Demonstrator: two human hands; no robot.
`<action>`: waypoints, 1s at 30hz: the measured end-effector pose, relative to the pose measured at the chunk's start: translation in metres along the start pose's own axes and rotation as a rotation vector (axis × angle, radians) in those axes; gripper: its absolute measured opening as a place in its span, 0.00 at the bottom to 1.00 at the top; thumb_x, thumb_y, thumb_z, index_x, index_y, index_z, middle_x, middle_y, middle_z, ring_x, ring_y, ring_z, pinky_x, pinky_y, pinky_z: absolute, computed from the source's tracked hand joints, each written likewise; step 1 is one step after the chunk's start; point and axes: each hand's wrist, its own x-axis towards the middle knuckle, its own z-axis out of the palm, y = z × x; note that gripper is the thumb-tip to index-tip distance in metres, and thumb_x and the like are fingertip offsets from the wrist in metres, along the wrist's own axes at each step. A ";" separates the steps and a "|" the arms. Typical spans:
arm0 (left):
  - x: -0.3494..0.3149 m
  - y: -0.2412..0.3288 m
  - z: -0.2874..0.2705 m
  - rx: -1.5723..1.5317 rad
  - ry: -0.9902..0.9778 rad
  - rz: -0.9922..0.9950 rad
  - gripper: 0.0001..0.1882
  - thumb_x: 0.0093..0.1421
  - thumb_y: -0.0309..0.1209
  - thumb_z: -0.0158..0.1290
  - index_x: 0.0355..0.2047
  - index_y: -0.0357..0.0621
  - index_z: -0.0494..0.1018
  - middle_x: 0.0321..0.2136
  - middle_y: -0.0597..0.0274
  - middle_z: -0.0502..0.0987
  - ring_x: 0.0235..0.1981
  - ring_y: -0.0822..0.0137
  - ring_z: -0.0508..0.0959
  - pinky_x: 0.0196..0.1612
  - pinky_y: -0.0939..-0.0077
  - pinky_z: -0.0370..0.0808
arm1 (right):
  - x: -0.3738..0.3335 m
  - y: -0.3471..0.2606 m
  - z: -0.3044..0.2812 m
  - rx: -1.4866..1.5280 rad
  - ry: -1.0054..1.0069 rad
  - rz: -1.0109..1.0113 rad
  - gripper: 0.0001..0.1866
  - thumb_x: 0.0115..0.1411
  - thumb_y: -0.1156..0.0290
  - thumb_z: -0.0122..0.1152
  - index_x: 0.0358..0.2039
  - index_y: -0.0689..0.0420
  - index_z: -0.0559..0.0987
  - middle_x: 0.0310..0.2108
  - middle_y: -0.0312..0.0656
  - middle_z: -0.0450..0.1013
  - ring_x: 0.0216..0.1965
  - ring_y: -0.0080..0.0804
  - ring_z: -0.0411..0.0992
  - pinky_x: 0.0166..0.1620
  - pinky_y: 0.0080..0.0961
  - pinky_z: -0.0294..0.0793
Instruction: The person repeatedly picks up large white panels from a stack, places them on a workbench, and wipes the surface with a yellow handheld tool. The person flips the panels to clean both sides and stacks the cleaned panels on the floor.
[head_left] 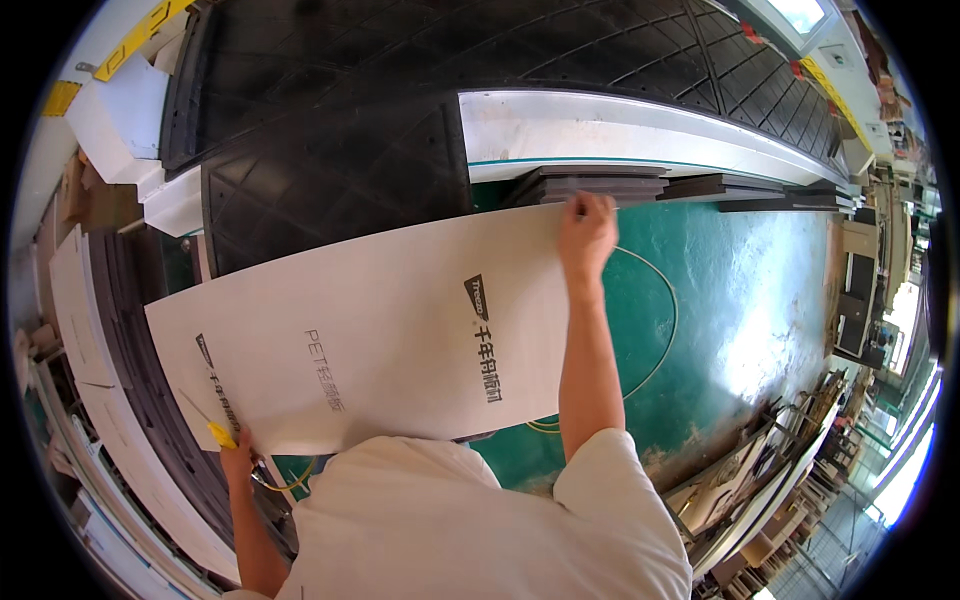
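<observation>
A long pale board with dark printing lies across in front of me, its near edge against my shirt. Close to its near left corner, my left hand is closed around a yellow air blow gun, whose thin nozzle points over the board. A thin yellowish hose runs from there toward the board's underside. My right hand is closed at the far right corner of the board, fingers curled; what they hold, if anything, is hidden. The board's far left part overlaps a black ribbed machine table.
Dark panels lie stacked along the left and below the white machine beam. A pale hose loop lies on the green floor. Leaning boards stand at the lower right.
</observation>
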 end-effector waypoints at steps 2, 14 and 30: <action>0.006 0.001 0.000 0.007 -0.013 0.009 0.21 0.65 0.46 0.62 0.31 0.41 0.72 0.17 0.67 0.69 0.15 0.71 0.73 0.19 0.76 0.69 | 0.004 0.019 -0.007 -0.060 0.036 0.071 0.05 0.59 0.74 0.65 0.35 0.59 0.84 0.31 0.44 0.74 0.30 0.45 0.76 0.34 0.38 0.76; 0.009 0.016 -0.012 0.001 -0.082 -0.061 0.21 0.62 0.44 0.65 0.27 0.41 0.71 0.16 0.66 0.69 0.15 0.67 0.75 0.20 0.74 0.73 | -0.007 -0.024 -0.009 0.061 -0.094 0.265 0.10 0.59 0.71 0.67 0.39 0.61 0.85 0.31 0.43 0.76 0.31 0.40 0.76 0.38 0.35 0.75; 0.005 0.018 -0.015 0.028 -0.046 -0.067 0.20 0.60 0.42 0.66 0.25 0.39 0.72 0.17 0.65 0.73 0.16 0.69 0.76 0.22 0.75 0.75 | -0.045 -0.092 0.033 0.084 -0.092 0.071 0.04 0.59 0.76 0.65 0.35 0.59 0.84 0.29 0.44 0.71 0.31 0.45 0.75 0.35 0.38 0.74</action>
